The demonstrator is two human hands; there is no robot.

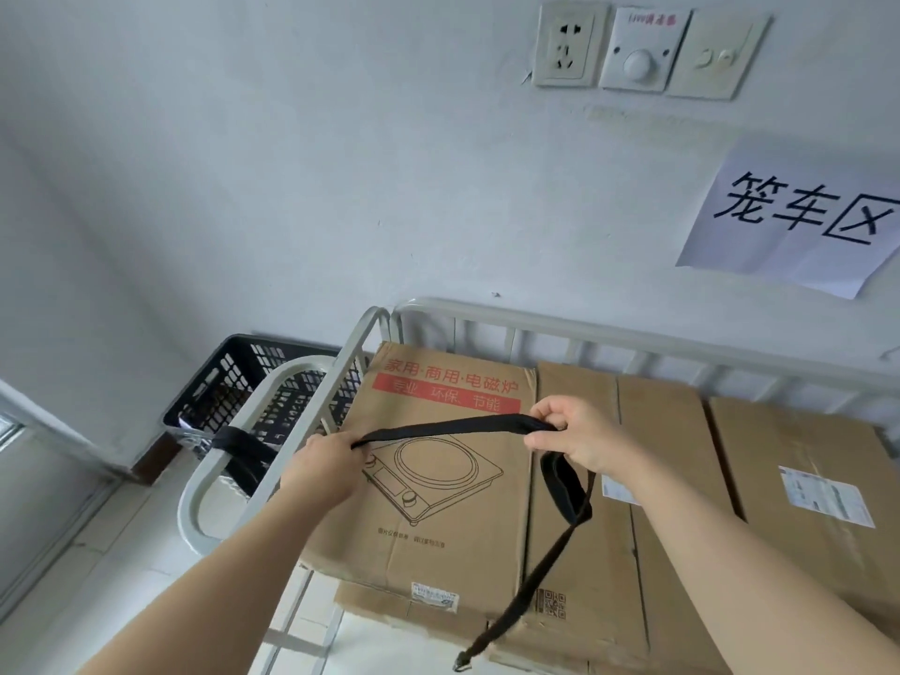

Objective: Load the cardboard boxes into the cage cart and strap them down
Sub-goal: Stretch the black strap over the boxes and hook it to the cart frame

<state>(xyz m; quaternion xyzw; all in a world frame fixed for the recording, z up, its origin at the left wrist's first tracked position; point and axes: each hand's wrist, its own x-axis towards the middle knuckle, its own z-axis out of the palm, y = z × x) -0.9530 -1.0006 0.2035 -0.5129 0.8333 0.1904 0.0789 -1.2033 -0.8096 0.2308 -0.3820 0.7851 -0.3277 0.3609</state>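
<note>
Far left, a black crate (229, 382) sits on the floor by the wall, just beyond the cage cart (358, 336). On the cart's pale tube frame on that side I can see a black band (234, 438) wrapped round the rail. I cannot tell whether it belongs to the strap in hand, because the left forearm hides any join.

The left hand (326, 462) is over the near-left corner of the load, its fingers curled round the strap (448, 426). From there the strap runs level above the printed box (438, 518) — the one with the cooker drawing — to the right hand (579, 440), whose fingers are clamped on it as well. Below that hand a slack loop hangs, and the tail drops to a metal hook (460, 665) dangling free near the bottom of the view, fastened to nothing.

Going on rightward, a plain box (657, 421) and a labelled box (779, 431) lie flat beside the printed one, all three inside the rails, touching side to side. The edge of another box shows underneath at the front. A paper sign (798, 211) is on the wall above them.

My reading is that the loading is done or nearly so, and the strapping has only begun. The strap is held above the boxes, not across them. It has yet to be carried over the top to the far side, hooked on a rail and pulled tight.
</note>
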